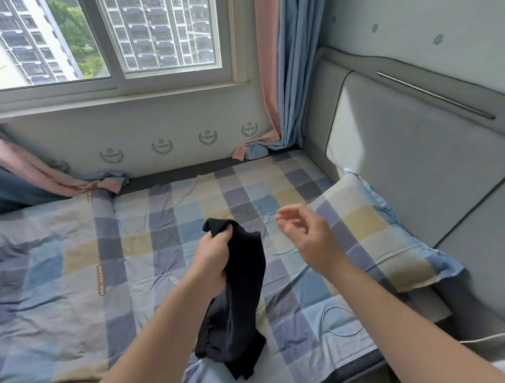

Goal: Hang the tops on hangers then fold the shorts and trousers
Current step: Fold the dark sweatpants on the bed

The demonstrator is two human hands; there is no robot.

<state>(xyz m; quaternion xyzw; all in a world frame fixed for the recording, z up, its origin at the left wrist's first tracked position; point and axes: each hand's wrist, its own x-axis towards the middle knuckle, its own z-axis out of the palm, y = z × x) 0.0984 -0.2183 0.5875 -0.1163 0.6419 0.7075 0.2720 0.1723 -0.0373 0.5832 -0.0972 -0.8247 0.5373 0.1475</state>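
Observation:
A black garment [238,302] hangs bunched above the checked bed cover [74,257]. My left hand [212,256] grips it near its top edge, and the cloth droops down past my forearm toward the bed. I cannot tell whether it is a top, shorts or trousers. To the right of the garment, apart from it, my right hand [305,232] hovers with loosely curled fingers and holds nothing. No hanger is in view.
A checked pillow [371,229] leans against the grey padded headboard [418,169] at right. A thin white cable [343,333] loops on the bed near the right edge. Pink and blue curtains [281,74] hang by the window and bunch on the bed's far side.

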